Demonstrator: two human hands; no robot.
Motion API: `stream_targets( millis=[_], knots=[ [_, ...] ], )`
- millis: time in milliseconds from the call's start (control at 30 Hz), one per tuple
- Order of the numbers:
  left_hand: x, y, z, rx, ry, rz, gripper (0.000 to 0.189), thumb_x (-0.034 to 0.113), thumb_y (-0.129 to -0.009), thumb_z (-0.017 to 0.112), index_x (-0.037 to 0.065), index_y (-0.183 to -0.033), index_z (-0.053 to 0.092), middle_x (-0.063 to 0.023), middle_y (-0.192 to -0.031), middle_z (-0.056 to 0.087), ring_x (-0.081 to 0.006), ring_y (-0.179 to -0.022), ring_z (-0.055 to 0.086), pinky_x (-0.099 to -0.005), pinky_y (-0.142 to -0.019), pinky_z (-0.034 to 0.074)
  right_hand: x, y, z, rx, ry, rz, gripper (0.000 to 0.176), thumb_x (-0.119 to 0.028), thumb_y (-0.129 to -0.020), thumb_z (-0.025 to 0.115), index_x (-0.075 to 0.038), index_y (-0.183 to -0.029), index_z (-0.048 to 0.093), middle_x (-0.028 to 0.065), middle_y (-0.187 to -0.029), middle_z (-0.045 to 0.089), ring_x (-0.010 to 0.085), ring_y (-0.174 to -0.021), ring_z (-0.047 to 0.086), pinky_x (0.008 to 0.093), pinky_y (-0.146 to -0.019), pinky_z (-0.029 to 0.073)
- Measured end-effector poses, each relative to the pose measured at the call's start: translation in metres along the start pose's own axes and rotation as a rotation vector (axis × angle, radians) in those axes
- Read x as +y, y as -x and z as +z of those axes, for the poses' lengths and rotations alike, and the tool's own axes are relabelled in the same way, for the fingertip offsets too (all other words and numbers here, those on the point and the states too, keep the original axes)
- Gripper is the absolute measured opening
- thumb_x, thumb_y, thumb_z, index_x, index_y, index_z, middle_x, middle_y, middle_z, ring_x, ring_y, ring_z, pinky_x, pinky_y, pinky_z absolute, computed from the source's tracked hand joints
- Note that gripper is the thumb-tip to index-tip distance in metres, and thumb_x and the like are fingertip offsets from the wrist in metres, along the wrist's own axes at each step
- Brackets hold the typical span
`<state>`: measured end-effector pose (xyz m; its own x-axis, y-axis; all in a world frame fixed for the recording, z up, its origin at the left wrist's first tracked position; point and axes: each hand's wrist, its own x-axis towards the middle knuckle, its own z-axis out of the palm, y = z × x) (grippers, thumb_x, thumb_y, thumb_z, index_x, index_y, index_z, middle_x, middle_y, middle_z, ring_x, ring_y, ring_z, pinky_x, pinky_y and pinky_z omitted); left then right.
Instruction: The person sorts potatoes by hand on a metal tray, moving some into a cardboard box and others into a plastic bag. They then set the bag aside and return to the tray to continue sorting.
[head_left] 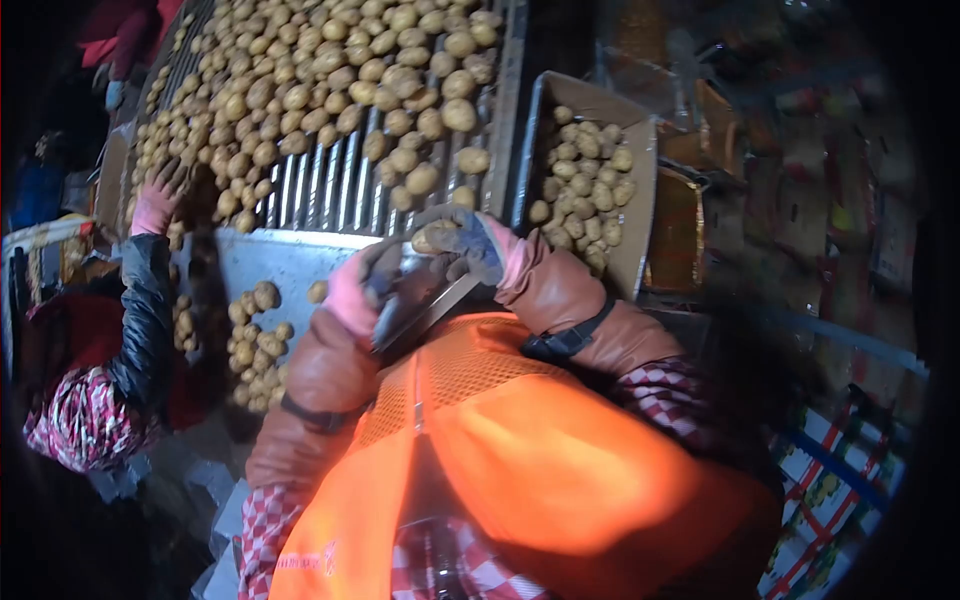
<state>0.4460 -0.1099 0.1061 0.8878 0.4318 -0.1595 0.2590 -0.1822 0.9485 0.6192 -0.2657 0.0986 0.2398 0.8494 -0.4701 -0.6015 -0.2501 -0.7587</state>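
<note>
My right hand (468, 243), in a dirty grey glove with a pink cuff, is closed round a potato (434, 238) in front of my chest. Close beside it on the left, my left hand (378, 278) has its gloved fingers curled; what they hold, if anything, is hidden. Beyond both hands, many potatoes (300, 70) lie on a slatted metal rack (335, 190). A narrow metal edge (440, 306) runs slantwise just below my hands.
A carton (640, 215) of potatoes stands right of the rack. More potatoes (258, 350) lie by the metal sheet (290, 262). At the left, a co-worker's gloved hand (160, 200) touches potatoes. Another person's sleeve (128, 45) is at the upper left. Stacked boxes (800, 210) are at the right.
</note>
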Motion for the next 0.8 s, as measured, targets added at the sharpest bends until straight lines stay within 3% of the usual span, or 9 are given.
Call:
stream_targets(
  millis=[100,167,300,367,433,500,633,700,800],
  knots=[
    [-0.063,0.023,-0.042,0.133,-0.417,0.04,0.035,0.022,-0.098,0.065,0.001,-0.126,0.064,-0.0119,-0.098,0.071,-0.0226,-0.086,0.067,-0.0306,-0.079,0.053,0.004,0.013,-0.026,0.154,0.067,-0.009,0.052,-0.056,-0.091,0.06,-0.008,-0.112,0.066,0.0031,-0.083,0.066,0.012,-0.057,0.06,0.0233,-0.047,0.046],
    [-0.089,0.051,-0.07,0.129,-0.673,0.13,0.045,0.021,-0.089,0.069,0.01,-0.133,0.06,-0.0172,-0.121,0.066,-0.04,-0.114,0.06,-0.0468,-0.101,0.046,0.011,0.019,-0.064,0.324,-0.009,0.03,0.054,-0.062,-0.093,0.054,-0.01,-0.1,0.069,0.0019,-0.073,0.063,0.0113,-0.05,0.054,0.0238,-0.044,0.043],
    [-0.107,0.1,-0.112,0.15,-1.239,-0.189,0.064,0.034,-0.088,0.068,0.014,-0.145,0.048,-0.0141,-0.151,0.042,-0.0445,-0.141,0.033,-0.0569,-0.116,0.026,-0.032,0.044,-0.082,0.585,-0.078,0.078,0.056,-0.061,-0.095,0.049,-0.011,-0.111,0.067,0.0022,-0.083,0.066,0.0107,-0.054,0.056,0.0229,-0.047,0.043],
    [-0.121,0.126,-0.148,0.128,-1.1,-0.219,0.074,0.041,-0.084,0.072,0.015,-0.148,0.044,-0.0146,-0.158,0.034,-0.045,-0.144,0.029,-0.0581,-0.115,0.029,-0.015,0.043,-0.081,0.327,-0.257,-0.308,0.05,-0.051,-0.096,0.054,-0.01,-0.125,0.061,0.0025,-0.097,0.066,0.0093,-0.067,0.059,0.0208,-0.055,0.045],
    [-0.147,0.147,-0.175,0.196,-0.972,-0.513,0.075,0.034,-0.08,0.074,0.014,-0.146,0.046,-0.0156,-0.156,0.037,-0.0406,-0.145,0.029,-0.0571,-0.114,0.03,-0.017,0.024,-0.07,0.16,0.209,-0.219,0.049,-0.037,-0.096,0.06,-0.01,-0.135,0.053,0.0039,-0.107,0.062,0.0102,-0.083,0.058,0.0223,-0.065,0.047],
    [-0.143,0.157,-0.17,0.469,-1.13,-0.39,0.075,0.031,-0.078,0.076,0.013,-0.145,0.048,-0.0181,-0.154,0.039,-0.0392,-0.145,0.032,-0.0525,-0.114,0.033,0.002,0.001,-0.041,0.035,0.33,-0.257,0.026,-0.024,-0.1,0.056,-0.004,-0.116,0.061,0.0009,-0.097,0.062,0.0112,-0.079,0.06,0.0225,-0.065,0.049],
    [-0.142,0.174,-0.138,0.459,-0.977,-0.483,0.076,0.046,-0.081,0.073,0.021,-0.147,0.046,-0.0144,-0.155,0.037,-0.0401,-0.145,0.029,-0.0639,-0.112,0.028,0.028,-0.034,0.005,-0.008,0.659,-0.238,0.045,-0.025,-0.096,0.059,-0.007,-0.136,0.05,0.0039,-0.104,0.062,0.0145,-0.081,0.059,0.0275,-0.069,0.052],
    [-0.143,0.176,-0.131,0.456,-0.963,-0.453,0.07,0.046,-0.081,0.072,0.021,-0.143,0.051,-0.0124,-0.152,0.042,-0.0389,-0.141,0.034,-0.0616,-0.112,0.027,0.002,-0.047,0.078,0.167,0.196,0.177,0.047,-0.022,-0.096,0.061,-0.001,-0.137,0.048,0.0087,-0.105,0.061,0.0176,-0.086,0.062,0.0262,-0.078,0.054],
    [-0.141,0.183,-0.11,0.648,-0.778,-0.389,0.056,0.043,-0.082,0.071,0.02,-0.133,0.061,-0.0097,-0.145,0.05,-0.0364,-0.137,0.04,-0.0609,-0.11,0.027,0.024,-0.084,0.118,-0.027,0.22,0.285,0.054,-0.021,-0.092,0.069,-0.002,-0.138,0.048,0.0106,-0.11,0.061,0.0185,-0.093,0.061,0.0289,-0.081,0.054]
  ],
)
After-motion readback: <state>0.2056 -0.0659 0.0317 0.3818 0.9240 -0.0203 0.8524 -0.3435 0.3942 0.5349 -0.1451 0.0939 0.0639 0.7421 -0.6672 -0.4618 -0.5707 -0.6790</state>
